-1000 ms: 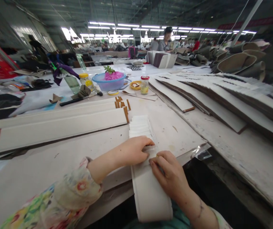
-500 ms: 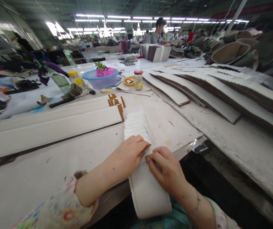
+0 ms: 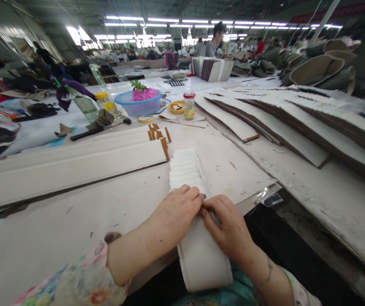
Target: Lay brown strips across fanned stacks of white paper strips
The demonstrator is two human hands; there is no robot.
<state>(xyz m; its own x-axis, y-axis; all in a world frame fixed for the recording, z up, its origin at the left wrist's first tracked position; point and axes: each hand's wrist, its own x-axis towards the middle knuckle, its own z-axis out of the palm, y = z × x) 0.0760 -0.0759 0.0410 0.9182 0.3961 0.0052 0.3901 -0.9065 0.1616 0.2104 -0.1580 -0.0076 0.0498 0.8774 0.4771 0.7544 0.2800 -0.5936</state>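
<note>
A pale, flexible strip (image 3: 201, 259) runs across the table's front edge and curves down toward my lap. Its far part lies on a fanned stack of white strips (image 3: 185, 168). My left hand (image 3: 182, 210) rests over the strip from the left, fingers bent and fingertips at its right edge. From the right, my right hand (image 3: 229, 223) pinches that same edge, thumb and forefinger together. The two hands' fingertips nearly meet. Whatever small part lies between them is hidden by the fingers.
Long white panels (image 3: 74, 170) with brown ends lie left. Fanned stacks of brown-edged panels (image 3: 278, 123) lie right. Behind are a blue basin (image 3: 138, 104), a red-lidded jar (image 3: 189, 108), a yellow dish (image 3: 176, 107) and a black-handled brush (image 3: 96, 131). A person (image 3: 213, 44) stands farther back.
My fingertips have drawn closer together at the strip's right edge. The whole view has shifted slightly, moving the scene a little to the right. The strip keeps its place on the table edge.
</note>
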